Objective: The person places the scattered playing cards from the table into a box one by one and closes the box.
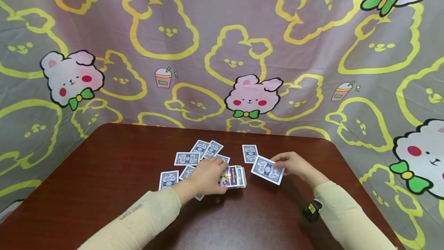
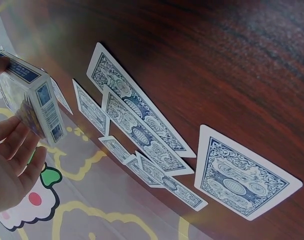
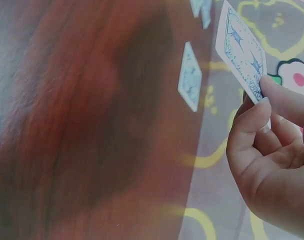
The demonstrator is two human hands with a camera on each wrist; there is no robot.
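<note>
My left hand (image 1: 209,176) grips a playing-card box (image 1: 228,176) with a purple and yellow front. The box's end faces right, and blue-and-white card backs show at it. In the left wrist view, thumb and fingers lie along opposite sides of the box (image 2: 23,100), which is raised above the table. My right hand (image 1: 294,166) pinches a playing card (image 1: 267,170) by its right edge, blue back showing. The right wrist view has this card (image 3: 242,52) between thumb and fingertips, tilted above the table. A single card (image 1: 249,153) lies back-up just behind it.
Several back-up cards lie left of and behind the box, among them a sideways card (image 1: 187,159) and one nearer the front (image 1: 169,179). Some overlap. The dark wooden table (image 1: 114,165) ends at a patterned cloth backdrop (image 1: 194,99) behind and at both sides.
</note>
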